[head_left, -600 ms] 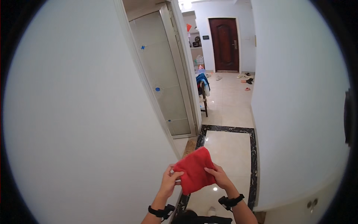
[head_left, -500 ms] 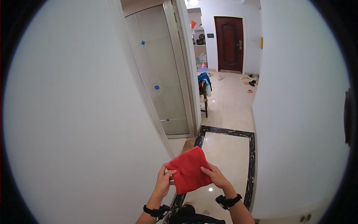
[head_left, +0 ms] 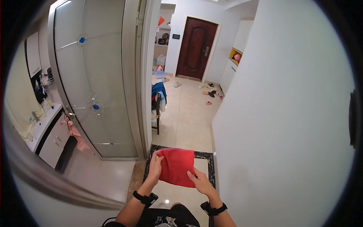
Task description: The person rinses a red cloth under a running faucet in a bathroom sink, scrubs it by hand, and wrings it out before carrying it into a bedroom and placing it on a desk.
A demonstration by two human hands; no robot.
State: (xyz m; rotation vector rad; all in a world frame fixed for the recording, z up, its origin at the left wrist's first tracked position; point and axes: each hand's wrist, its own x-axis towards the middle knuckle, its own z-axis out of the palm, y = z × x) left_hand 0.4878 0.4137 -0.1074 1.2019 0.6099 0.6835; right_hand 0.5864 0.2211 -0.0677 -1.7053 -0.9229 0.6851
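While both hands [head_left: 154, 168] [head_left: 201, 182] grip the cloth's [head_left: 176, 166] edges, floor [head_left: 191, 121] stretches ahead.

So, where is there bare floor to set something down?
Pale tile lies bare between the clothes-draped chair, the right wall and the dark border strip. Scattered shoes crowd the far end near the dark-red door; the red cloth hides some nearer floor.

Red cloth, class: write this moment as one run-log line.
left hand: holds red cloth by its left edge; right hand: holds its right edge; cloth: between both hands; left side: glass door, open
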